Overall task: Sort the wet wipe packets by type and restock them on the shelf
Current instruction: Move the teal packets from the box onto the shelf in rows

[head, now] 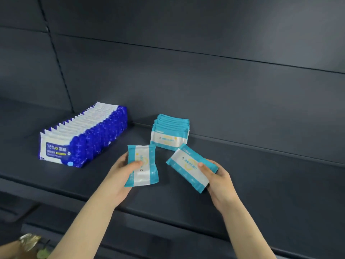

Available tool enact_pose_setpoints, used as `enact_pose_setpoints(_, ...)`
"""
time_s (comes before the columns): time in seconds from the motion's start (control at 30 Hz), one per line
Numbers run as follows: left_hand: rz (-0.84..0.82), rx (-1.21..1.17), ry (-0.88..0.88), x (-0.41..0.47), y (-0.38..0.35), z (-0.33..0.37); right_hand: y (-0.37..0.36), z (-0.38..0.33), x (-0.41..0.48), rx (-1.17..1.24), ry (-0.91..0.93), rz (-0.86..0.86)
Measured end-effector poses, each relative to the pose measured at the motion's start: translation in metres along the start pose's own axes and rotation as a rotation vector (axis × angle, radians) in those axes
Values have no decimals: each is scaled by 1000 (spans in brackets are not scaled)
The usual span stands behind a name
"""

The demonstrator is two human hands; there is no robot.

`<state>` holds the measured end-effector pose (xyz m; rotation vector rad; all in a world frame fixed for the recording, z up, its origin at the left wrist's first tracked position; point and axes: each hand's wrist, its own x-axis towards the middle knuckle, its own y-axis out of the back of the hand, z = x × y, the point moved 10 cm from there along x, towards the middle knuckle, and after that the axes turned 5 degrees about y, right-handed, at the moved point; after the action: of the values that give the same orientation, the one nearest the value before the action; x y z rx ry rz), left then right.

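Observation:
My left hand point(122, 170) grips a teal-and-white wipe packet point(144, 171) held upright above the dark shelf point(261, 184). My right hand point(216, 179) grips a second teal-and-white packet point(186, 169), tilted to the left. Just behind both packets stands a short row of the same teal packets point(170, 133), upright near the shelf's back. Further left, a long row of dark-blue-and-white 75% alcohol wipe packets point(84, 135) runs from the front toward the back panel.
The shelf's back panel point(205, 81) rises behind the rows. A bare stretch of shelf lies to the right of the teal row. A lower shelf edge point(168, 227) sits below my arms. A shiny gold object point(29, 241) shows at the bottom left corner.

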<state>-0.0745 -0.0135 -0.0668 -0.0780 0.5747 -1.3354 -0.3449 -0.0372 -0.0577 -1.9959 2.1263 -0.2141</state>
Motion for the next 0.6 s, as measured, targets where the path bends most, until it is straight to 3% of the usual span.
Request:
enact_pose_setpoints(0.2,-160,54,4,31,15,32,-46,4,54,-60,68,29)
enact_pose_setpoints(0.33,-242,385,-26,46,14,52,-69,7,79,-41,104,40)
enact_pose_setpoints(0.47,-213,849,-248,71,-9,67,-72,9,81,-99,132,78)
enact_pose_setpoints(0.6,-158,1034,-480,90,-33,73,-69,5,78,-92,134,6)
